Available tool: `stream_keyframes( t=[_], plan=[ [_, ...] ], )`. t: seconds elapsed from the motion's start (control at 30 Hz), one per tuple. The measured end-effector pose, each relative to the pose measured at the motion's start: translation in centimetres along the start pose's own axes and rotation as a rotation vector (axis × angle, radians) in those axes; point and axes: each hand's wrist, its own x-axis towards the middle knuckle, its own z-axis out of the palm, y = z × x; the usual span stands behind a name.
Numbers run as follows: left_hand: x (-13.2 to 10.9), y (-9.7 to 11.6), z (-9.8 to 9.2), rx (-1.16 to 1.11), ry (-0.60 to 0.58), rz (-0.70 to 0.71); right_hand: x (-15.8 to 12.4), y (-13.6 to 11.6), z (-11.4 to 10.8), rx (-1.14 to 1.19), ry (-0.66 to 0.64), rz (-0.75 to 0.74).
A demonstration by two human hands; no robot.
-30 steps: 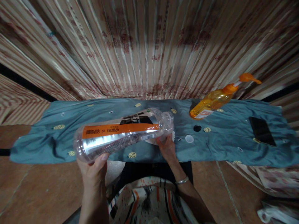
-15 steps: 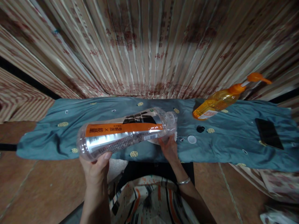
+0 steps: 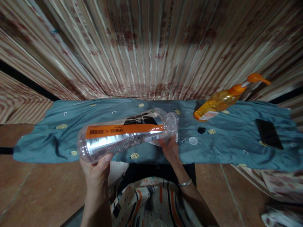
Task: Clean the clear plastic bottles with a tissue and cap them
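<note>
Transparent plastic forms the large bottle, which is held sideways over the blue-green cloth, its neck toward the right. The left hand is wrapped around its base, thumb pressing the near side. Below the neck is the right hand; whether its fingers pinch something, I cannot tell.

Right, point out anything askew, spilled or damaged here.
No spill or damage shows. The cloth is creased rather than flat. The bottle in the left hand is tipped sideways and seems uncapped. The pump bottle appears to lean, perhaps just lens distortion.
</note>
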Motion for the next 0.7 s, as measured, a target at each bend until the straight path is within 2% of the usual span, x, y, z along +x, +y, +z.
stream_keyframes(
  t=[0.7],
  plan=[
    [-0.4, -0.4, -1.4, 0.052, -0.026, -0.028, -0.3, 0.1, 0.3, -0.023, 0.027, 0.0]
  ],
)
